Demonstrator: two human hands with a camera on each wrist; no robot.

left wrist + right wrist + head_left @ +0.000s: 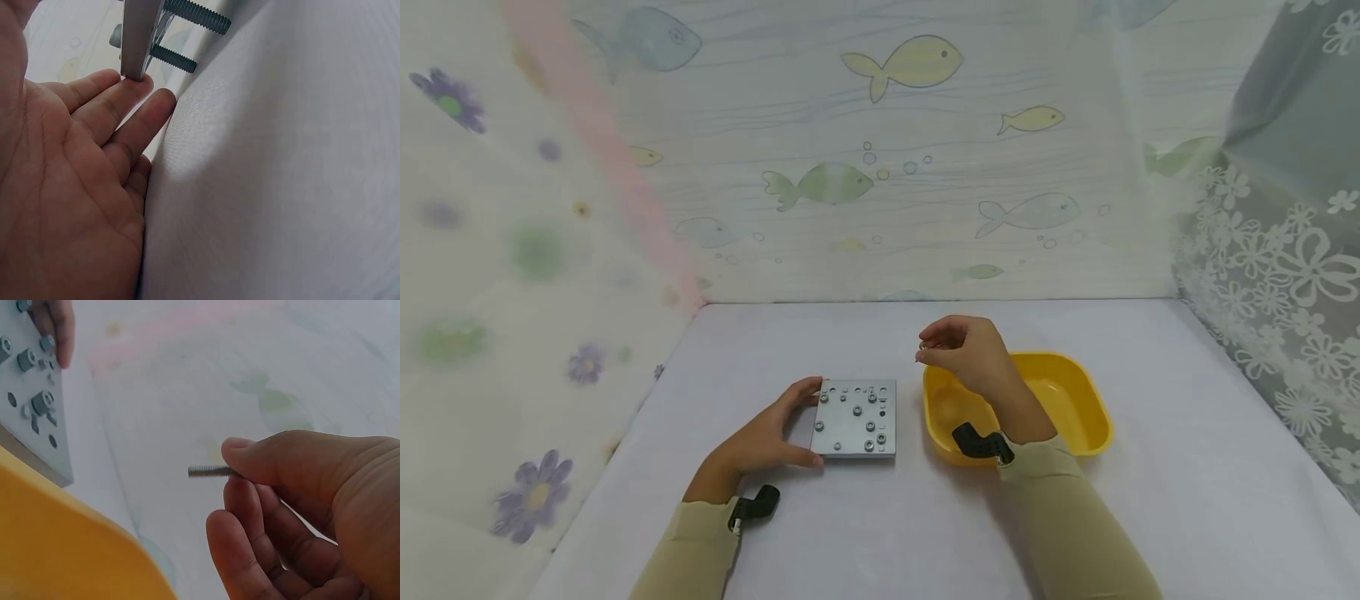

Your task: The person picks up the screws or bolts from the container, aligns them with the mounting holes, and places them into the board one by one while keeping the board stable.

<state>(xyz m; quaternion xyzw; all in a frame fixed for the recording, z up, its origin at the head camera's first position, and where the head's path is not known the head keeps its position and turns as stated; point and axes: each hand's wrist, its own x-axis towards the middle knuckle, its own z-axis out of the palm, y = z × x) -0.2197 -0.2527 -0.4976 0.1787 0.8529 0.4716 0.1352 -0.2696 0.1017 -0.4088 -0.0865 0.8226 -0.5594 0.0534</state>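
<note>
A silver metal plate with holes and several socket-head bolts lies on the white-covered table. My left hand holds its left side, thumb by the near corner and fingers at the far corner. In the left wrist view, the fingers touch the plate's edge, and threaded bolt shanks stick out beneath. My right hand is raised over the left rim of a yellow bin. It pinches a thin bolt between thumb and fingers; the threaded end shows and the head is hidden.
The bin stands right of the plate, a narrow strip of white tabletop between them. A fish-print curtain hangs behind the table. Flower-patterned curtains close in the left and right sides.
</note>
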